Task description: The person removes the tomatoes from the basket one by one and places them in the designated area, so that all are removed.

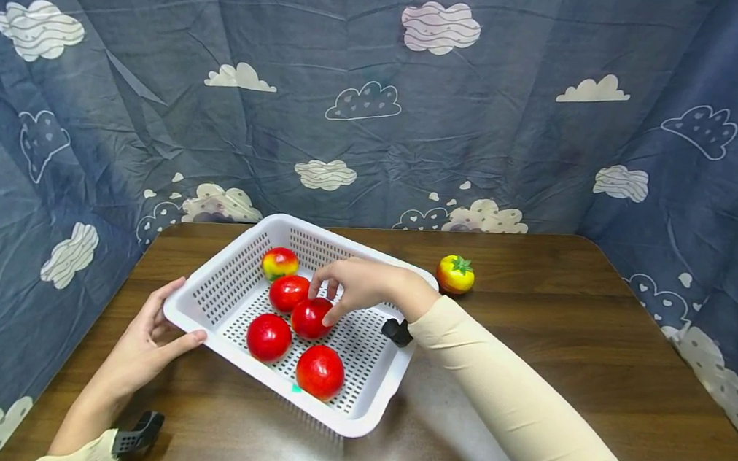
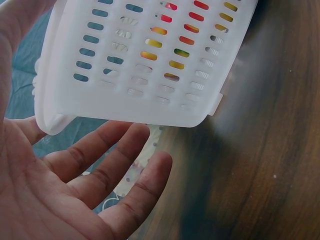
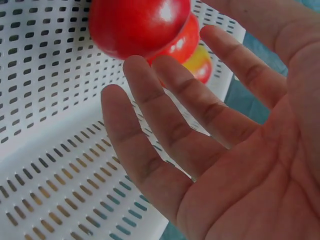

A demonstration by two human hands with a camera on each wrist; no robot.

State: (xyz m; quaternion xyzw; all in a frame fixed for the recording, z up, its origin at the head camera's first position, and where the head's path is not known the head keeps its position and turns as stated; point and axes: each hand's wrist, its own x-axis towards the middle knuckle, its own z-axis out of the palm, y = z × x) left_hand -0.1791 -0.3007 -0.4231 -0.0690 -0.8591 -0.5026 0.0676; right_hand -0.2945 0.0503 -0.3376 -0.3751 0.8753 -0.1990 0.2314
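A white perforated plastic basket stands at an angle on the table. My left hand holds its left corner, thumb on the near rim, other fingers behind and below; in the left wrist view those fingers are spread beside the basket wall. Inside lie several glossy red fruits and a red-yellow one. My right hand reaches into the basket over the middle red fruit, thumb and fingertips close against it. In the right wrist view its fingers are spread and loosely extended below the fruit.
Outside the basket, a yellow-red fruit with green leaves sits on the brown wooden table, just beyond the basket's right corner. A blue curtain with cloud prints hangs around the table's back and sides.
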